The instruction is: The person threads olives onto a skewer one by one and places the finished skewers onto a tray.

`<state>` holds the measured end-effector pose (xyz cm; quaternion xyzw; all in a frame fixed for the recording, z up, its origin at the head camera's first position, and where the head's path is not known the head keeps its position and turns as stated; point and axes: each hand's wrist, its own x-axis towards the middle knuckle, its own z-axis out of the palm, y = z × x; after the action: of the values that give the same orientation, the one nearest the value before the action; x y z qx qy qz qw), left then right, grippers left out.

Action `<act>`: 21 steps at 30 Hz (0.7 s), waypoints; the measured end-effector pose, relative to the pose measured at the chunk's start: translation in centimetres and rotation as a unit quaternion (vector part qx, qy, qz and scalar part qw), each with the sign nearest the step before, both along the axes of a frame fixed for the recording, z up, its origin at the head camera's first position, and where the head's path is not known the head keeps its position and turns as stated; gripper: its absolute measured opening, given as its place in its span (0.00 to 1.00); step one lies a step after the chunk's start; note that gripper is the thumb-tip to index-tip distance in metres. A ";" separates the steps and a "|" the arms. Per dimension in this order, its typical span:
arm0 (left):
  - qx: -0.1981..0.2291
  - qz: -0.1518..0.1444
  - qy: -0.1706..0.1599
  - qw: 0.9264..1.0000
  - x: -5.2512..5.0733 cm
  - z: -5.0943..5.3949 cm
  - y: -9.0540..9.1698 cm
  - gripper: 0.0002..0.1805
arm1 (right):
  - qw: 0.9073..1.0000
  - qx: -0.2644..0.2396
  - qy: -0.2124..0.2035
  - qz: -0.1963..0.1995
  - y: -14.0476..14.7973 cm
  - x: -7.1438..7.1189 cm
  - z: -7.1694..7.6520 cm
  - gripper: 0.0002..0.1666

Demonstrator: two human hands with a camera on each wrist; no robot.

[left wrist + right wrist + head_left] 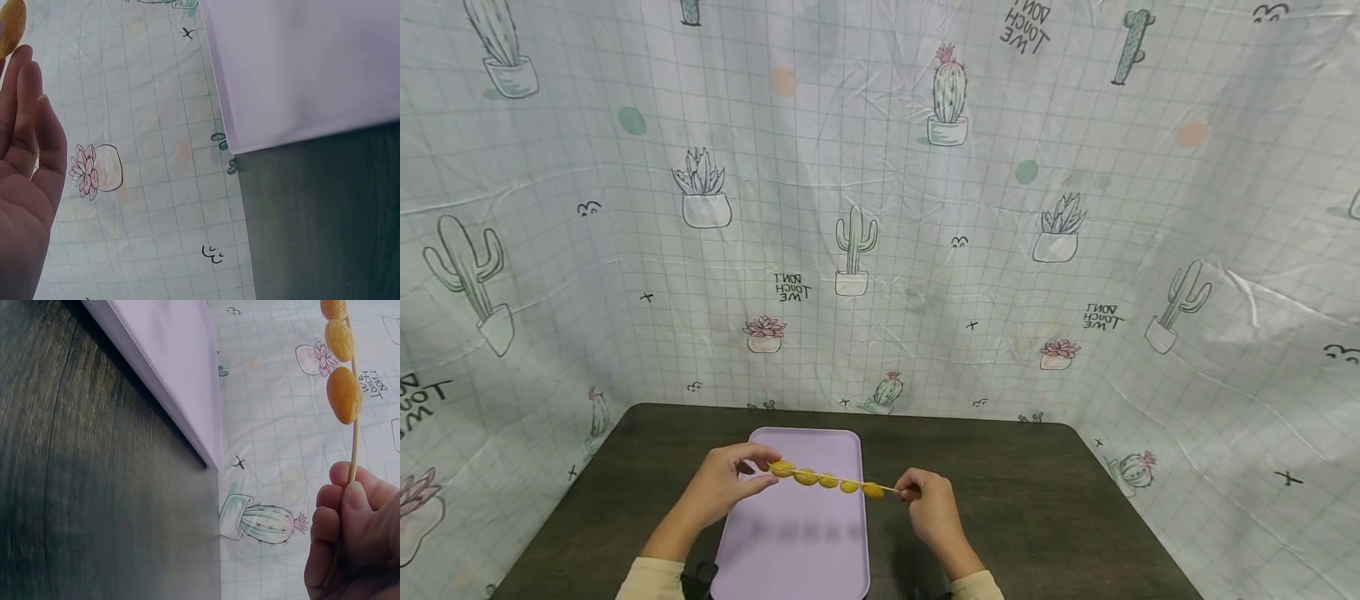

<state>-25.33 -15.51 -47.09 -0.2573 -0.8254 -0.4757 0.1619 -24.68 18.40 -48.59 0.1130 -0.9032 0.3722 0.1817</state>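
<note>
A thin wooden skewer [354, 447] carries several oval yellow pieces [344, 395], smooth to slightly wrinkled, possibly small fruit. In the head view it hangs nearly level over a lilac tray [790, 571], sloping down a little to the right. My left hand [727, 483] pinches the leftmost yellow piece [781, 468] between thumb and fingertips. The bare right end of the stick is gripped by my right hand [934, 507], thumb pressed against curled fingers. In the left wrist view only part of one piece shows beside the left hand [25, 175].
The tray lies on a dark wooden table [1007, 492], its long side running away from me. Behind and beside the table hangs a pale curtain [910, 200] with a grid and printed cacti. Shadows of the pieces fall on the tray.
</note>
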 end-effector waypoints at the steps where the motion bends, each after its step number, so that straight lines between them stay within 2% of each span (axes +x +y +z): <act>1: 0.000 0.006 0.000 1.000 0.0 0.0 0.0 0.14 | 1.000 0.000 0.000 -0.004 0.1 0.0 0.1 0.17; 4: -0.006 0.034 -0.007 0.999 0.0 0.0 -0.2 0.13 | 1.000 -0.001 -0.001 -0.014 0.3 -0.1 0.1 0.16; 8: -0.014 0.075 -0.044 0.996 0.1 -0.1 -0.6 0.09 | 0.999 -0.008 -0.013 -0.031 0.5 -0.2 0.0 0.17; 10: -0.013 0.084 -0.059 0.995 0.2 -0.2 -0.8 0.08 | 0.999 -0.004 -0.015 -0.045 0.4 -0.4 -0.3 0.16; 14: -0.016 0.078 -0.080 0.994 0.2 -0.2 -1.2 0.07 | 0.997 0.020 -0.012 -0.080 0.2 -0.8 -1.0 0.16; 21: -0.027 0.051 -0.086 0.995 0.2 0.1 -1.5 0.06 | 0.990 0.070 -0.001 -0.124 -0.7 -1.4 -1.7 0.13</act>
<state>-25.16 -17.04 -47.00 -0.1773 -0.8610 -0.4646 0.1069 -26.08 17.70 -50.31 0.0125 -0.9344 0.2826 0.2165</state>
